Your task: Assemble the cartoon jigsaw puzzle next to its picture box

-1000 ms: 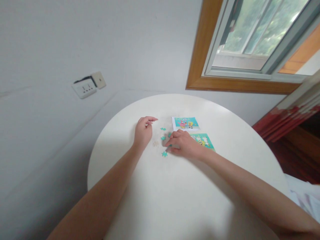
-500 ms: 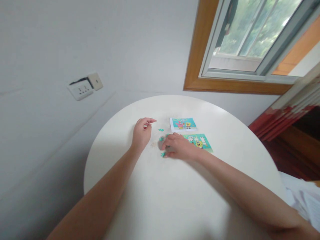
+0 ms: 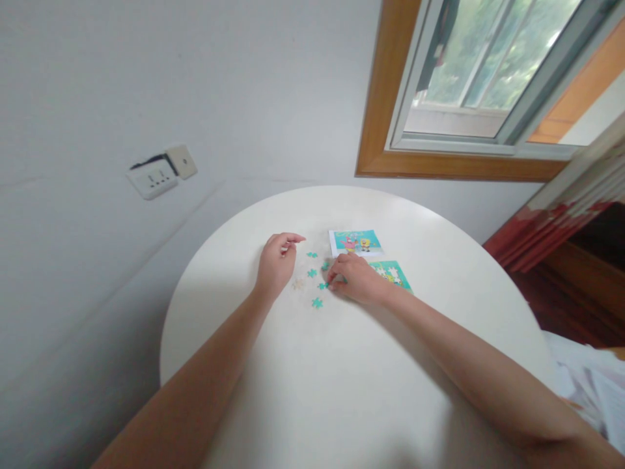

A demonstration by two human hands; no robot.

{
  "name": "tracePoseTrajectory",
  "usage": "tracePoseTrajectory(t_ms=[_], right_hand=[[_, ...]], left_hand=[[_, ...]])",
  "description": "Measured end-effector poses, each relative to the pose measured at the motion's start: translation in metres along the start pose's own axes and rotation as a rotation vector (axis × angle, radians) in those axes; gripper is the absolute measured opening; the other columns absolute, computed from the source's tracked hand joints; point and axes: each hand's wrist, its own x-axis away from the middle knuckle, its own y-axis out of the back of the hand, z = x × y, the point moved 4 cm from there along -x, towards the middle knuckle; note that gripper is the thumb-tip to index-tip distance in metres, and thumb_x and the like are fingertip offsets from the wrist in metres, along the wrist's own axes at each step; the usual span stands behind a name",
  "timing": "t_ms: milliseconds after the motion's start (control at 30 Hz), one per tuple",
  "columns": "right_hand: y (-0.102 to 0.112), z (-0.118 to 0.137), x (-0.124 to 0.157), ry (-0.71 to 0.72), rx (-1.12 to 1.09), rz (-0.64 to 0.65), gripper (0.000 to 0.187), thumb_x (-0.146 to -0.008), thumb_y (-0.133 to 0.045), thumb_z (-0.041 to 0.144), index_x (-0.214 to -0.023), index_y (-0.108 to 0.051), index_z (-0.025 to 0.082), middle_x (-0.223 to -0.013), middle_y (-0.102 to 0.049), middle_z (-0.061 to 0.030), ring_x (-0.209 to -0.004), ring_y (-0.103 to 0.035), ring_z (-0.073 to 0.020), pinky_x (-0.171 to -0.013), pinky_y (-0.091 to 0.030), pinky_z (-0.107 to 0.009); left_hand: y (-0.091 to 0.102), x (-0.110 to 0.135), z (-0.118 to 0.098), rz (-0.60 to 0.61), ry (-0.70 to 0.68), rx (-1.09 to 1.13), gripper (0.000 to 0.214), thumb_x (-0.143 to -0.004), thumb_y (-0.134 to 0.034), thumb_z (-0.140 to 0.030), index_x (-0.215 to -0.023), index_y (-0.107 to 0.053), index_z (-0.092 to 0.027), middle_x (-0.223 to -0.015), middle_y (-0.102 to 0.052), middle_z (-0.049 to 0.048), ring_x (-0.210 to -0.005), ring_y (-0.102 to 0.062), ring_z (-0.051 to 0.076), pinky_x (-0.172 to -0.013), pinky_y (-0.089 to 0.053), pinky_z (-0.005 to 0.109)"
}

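puzzle board [image 3: 401,276]: long axis left-right | right hand [image 3: 355,278]: fingers curled, grip unclear | left hand [image 3: 276,262]: fingers parted

Teal jigsaw pieces [image 3: 312,273] lie scattered on our round white table [image 3: 342,378], a pale piece [image 3: 298,284] beside them. To their right, we see a cartoon picture card [image 3: 355,243] and a part-filled puzzle board [image 3: 402,277].

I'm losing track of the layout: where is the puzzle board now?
In the head view, the puzzle board lies right of centre on the white table, partly hidden by the right hand and nearer the camera than the picture card.
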Motion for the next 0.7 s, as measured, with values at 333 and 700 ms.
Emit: tracePoseTrajectory(t_ms=[333,700], right_hand=[[0.004,0.001,0.001,-0.024,-0.036,0.015,0.015,-0.078,-0.065,0.016,-0.092,-0.071,0.019,-0.095,-0.066,-0.0078,-0.098,-0.057,-0.0203,-0.084,-0.039,-0.029],[-0.001,-0.002,0.006,0.005,-0.095,-0.069,0.012,-0.077,-0.063,0.017,-0.087,-0.069,0.019,-0.088,-0.064,-0.0053,-0.090,-0.056,-0.0179,-0.080,-0.039,-0.028]], left_hand=[[-0.014,0.021,-0.015,0.684,-0.357,-0.205,0.016,-0.078,-0.066,-0.039,-0.086,-0.071,-0.027,-0.088,-0.064,0.0027,-0.093,-0.058,0.021,-0.089,-0.039,0.036],[-0.019,0.024,-0.016,0.733,-0.389,-0.144,0.005,-0.077,-0.066,-0.029,-0.076,-0.068,-0.024,-0.082,-0.065,0.0003,-0.088,-0.059,0.019,-0.086,-0.038,0.034]])
